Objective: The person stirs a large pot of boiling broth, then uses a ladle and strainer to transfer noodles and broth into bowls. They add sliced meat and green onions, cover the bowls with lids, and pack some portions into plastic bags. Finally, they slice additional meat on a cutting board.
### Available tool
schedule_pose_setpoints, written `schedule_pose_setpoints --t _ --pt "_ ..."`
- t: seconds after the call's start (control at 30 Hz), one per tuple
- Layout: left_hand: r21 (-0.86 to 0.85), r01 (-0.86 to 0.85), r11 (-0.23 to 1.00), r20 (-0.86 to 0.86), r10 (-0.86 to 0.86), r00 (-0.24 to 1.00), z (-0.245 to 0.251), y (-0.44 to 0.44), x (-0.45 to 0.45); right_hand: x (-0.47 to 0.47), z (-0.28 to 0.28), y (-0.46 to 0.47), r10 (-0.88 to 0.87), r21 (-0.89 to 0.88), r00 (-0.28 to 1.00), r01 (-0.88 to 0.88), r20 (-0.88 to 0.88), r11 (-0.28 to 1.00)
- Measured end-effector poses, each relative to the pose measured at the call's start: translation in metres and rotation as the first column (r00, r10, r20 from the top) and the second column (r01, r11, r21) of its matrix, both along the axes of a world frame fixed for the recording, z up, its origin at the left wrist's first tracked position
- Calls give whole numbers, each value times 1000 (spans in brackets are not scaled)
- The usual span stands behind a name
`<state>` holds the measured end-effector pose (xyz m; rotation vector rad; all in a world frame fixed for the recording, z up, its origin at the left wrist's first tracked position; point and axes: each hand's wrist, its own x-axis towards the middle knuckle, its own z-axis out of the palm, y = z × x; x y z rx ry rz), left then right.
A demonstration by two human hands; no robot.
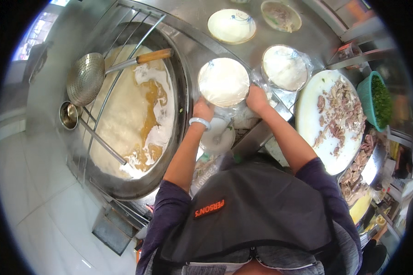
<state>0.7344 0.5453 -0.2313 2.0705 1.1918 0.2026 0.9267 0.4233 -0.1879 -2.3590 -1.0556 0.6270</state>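
A white bowl [223, 82] lined or covered with clear plastic film sits in front of me on the steel counter. My left hand [203, 110], with a pale bangle at its wrist, is closed at the bowl's near left edge. At the near right edge, my right hand [257, 99] is closed on the film beside the rim. The fingertips of both hands are largely hidden. Closer to my body, under the bowl's near side, is a whitish round container [218, 137] with what looks like a utensil in it.
On the left, a perforated skimmer [86, 79] and a ladle [69, 115] rest on metal bars over a large pot of broth [124, 113]. Right: another film-covered bowl [285, 67], a round board [306, 137] bearing chopped meat, and a green basket [364, 92] of chopped greens.
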Motion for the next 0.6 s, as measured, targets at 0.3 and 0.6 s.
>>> schedule_pose_setpoints --t 0.3,0.6 --pt "-125 -83 989 112 97 989 44 -24 -30 28 109 3 152 300 959 -223 240 928" --pt "10 -54 999 88 53 995 31 -32 -20 70 93 133 369 -281 822 -266 434 922"
